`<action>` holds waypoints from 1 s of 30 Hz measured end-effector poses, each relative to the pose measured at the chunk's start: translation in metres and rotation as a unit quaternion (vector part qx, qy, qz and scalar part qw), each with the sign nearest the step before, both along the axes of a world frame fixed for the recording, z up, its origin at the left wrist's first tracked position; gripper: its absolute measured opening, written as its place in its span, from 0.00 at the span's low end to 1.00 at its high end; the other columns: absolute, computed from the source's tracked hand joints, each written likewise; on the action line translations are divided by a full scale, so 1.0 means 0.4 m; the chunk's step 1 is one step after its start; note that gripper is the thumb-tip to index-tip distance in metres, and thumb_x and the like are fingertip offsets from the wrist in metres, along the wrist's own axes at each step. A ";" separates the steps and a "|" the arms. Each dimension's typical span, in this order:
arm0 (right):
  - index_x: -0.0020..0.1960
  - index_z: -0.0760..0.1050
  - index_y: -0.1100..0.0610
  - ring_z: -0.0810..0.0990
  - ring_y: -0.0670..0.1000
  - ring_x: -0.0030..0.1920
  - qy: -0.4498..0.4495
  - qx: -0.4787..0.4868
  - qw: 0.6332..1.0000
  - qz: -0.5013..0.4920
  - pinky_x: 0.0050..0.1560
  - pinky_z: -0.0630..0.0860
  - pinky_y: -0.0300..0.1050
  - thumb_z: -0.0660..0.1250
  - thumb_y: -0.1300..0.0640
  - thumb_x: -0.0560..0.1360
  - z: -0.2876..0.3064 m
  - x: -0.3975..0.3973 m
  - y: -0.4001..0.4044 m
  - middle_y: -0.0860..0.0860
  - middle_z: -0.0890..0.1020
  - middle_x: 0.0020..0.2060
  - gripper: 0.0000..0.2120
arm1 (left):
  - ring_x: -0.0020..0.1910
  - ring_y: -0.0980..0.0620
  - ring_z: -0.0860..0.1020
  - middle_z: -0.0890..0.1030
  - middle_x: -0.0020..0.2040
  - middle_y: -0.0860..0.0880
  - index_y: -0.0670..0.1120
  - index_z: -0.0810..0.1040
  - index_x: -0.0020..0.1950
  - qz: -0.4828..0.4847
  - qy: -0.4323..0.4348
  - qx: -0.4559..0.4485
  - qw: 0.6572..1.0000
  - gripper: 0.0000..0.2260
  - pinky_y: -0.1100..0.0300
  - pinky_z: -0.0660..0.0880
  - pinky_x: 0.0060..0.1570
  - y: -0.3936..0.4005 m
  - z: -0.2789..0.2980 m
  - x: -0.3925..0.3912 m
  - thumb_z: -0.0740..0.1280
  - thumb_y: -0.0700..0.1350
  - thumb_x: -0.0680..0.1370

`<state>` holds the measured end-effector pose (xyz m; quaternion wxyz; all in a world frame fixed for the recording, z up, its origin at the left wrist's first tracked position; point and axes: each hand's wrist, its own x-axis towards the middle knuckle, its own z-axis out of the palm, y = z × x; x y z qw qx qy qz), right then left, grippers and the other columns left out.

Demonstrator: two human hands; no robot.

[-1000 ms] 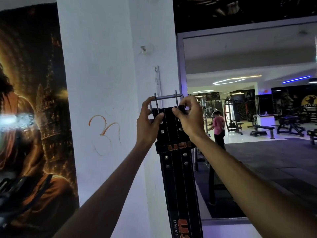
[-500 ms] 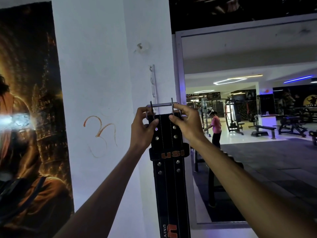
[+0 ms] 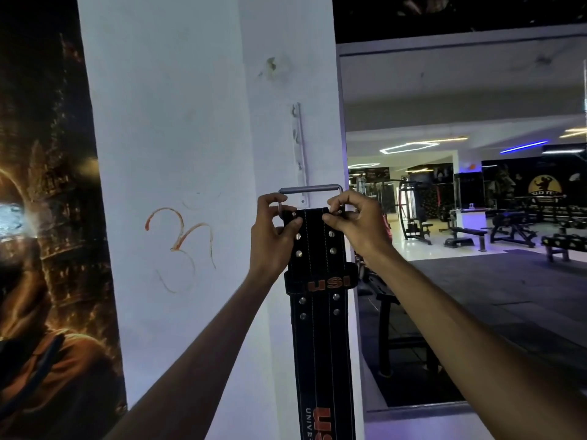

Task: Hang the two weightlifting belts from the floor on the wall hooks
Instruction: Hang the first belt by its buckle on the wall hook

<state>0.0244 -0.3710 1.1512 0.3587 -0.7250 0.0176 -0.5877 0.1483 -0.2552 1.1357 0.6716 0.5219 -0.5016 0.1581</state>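
Head view shows a black weightlifting belt [image 3: 319, 312] held up against the side face of a white pillar [image 3: 178, 185], its strap hanging straight down out of the bottom of the picture. At its top the steel buckle [image 3: 310, 189] stands upright, its crossbar level and sitting across the lower end of a narrow white hook rail [image 3: 299, 154] screwed vertically to the pillar. The belt is gripped high, right under the buckle, most likely so that the frame stays square and open to the wall and can be slipped over a hook rather than swinging on a loose strap.

The left hand [image 3: 273, 236] pinches the belt's left top corner, thumb on the front face and fingers [image 3: 270, 201] curled over the buckle's side bar, closed on it. The right hand [image 3: 359, 227] mirrors this at the right corner, its fingers also clamped on leather and buckle. Holding both corners keeps the crossbar horizontal.

Whether the bar already rests on a hook cannot be told; the small hooks visible on the rail lie above the buckle, so the belt probably needs lifting. A second belt is not in view.

Left of the pillar hangs a dark poster [image 3: 41, 217] with orange light; an orange scrawl [image 3: 178, 242] marks the pillar's front. To the right the gym floor opens out with a weight bench [image 3: 460, 236] well away.
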 end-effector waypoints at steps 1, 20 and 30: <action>0.39 0.76 0.55 0.82 0.50 0.44 0.001 0.005 1.000 0.012 0.47 0.81 0.35 0.73 0.72 0.70 0.000 0.008 0.004 0.57 0.81 0.46 0.13 | 0.37 0.67 0.80 0.82 0.52 0.50 0.48 0.70 0.64 -0.005 0.005 -0.001 1.000 0.17 0.53 0.83 0.48 0.005 0.000 0.014 0.69 0.36 0.79; 0.60 0.74 0.52 0.86 0.56 0.45 -0.028 0.031 0.999 -0.006 0.52 0.83 0.57 0.78 0.63 0.69 -0.018 0.161 -0.023 0.53 0.83 0.47 0.23 | 0.39 0.66 0.83 0.83 0.56 0.49 0.51 0.72 0.72 -0.052 0.055 -0.053 0.996 0.23 0.68 0.81 0.41 -0.005 -0.009 0.148 0.70 0.35 0.79; 0.61 0.71 0.48 0.85 0.55 0.47 -0.051 0.004 0.999 0.011 0.51 0.83 0.49 0.76 0.63 0.70 -0.003 0.195 -0.157 0.57 0.83 0.49 0.25 | 0.45 0.57 0.84 0.84 0.45 0.57 0.69 0.77 0.54 -0.023 0.009 -0.044 0.999 0.27 0.70 0.79 0.43 -0.108 0.037 0.182 0.73 0.34 0.76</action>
